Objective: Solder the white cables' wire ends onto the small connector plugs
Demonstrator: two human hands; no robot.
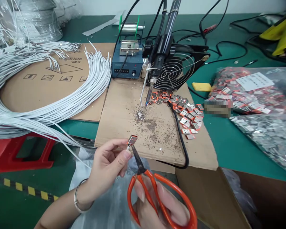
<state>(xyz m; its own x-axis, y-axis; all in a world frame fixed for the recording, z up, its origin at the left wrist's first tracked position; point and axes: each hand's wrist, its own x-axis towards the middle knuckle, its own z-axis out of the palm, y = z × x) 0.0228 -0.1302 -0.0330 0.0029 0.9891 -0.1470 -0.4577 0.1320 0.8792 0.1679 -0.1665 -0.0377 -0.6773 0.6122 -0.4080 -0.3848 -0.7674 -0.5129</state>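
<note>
Between the thumb and fingers of my left hand [112,159] is the end of a white cable, with a metal USB connector [132,139] on it showing orange plastic. My right hand [154,203] grips orange-handled scissors [140,165], fingers through the loops. Their dark blade tips touch or nearly touch the base of the connector; I cannot tell which. Beyond my hands lies a brown cardboard sheet [119,117] strewn with solder bits. Over it a soldering iron [154,70] points down in its stand. Several loose USB connectors [190,116] are piled on the sheet's right side.
A thick bundle of white cables [69,105] curves across the left. Behind stand a blue soldering station [127,65], a solder spool [129,27] and a black fan [173,70]. Bags of connectors [252,92] lie right, near a yellow block [201,86]. A red stool [21,152] stands lower left.
</note>
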